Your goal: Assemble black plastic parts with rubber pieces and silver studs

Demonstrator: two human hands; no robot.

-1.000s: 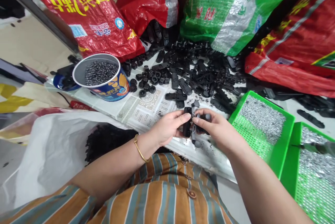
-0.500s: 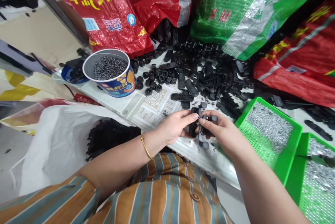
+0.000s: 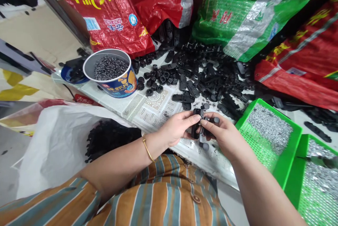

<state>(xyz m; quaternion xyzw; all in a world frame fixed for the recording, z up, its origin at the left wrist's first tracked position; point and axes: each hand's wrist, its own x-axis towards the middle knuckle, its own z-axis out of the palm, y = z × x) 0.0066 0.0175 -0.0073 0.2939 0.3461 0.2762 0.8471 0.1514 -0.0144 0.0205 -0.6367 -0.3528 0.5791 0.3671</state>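
Note:
Both hands meet over the table's front edge around a black plastic assembly (image 3: 201, 131) with rounded grey-black knobs at its top, right and bottom. My left hand (image 3: 181, 127) grips its left side, the thumb on top. On the right side my right hand (image 3: 220, 131) pinches it with the thumb and fingers. The fingers hide much of the part, so its exact shape cannot be made out. Just behind the hands lie loose flat black pieces (image 3: 183, 97) on the patterned table cover (image 3: 155, 113).
A tub (image 3: 121, 87) of small dark pieces stands at the left. Black parts (image 3: 206, 74) are heaped below red (image 3: 105, 14) and green sacks (image 3: 237, 11). Green trays (image 3: 243, 113) of small silvery pieces are at the right. A white sack (image 3: 52, 141) with black parts lies lower left.
The hands and the held assembly have barely moved. The trays and the red sack at the right appear slightly further left in the view.

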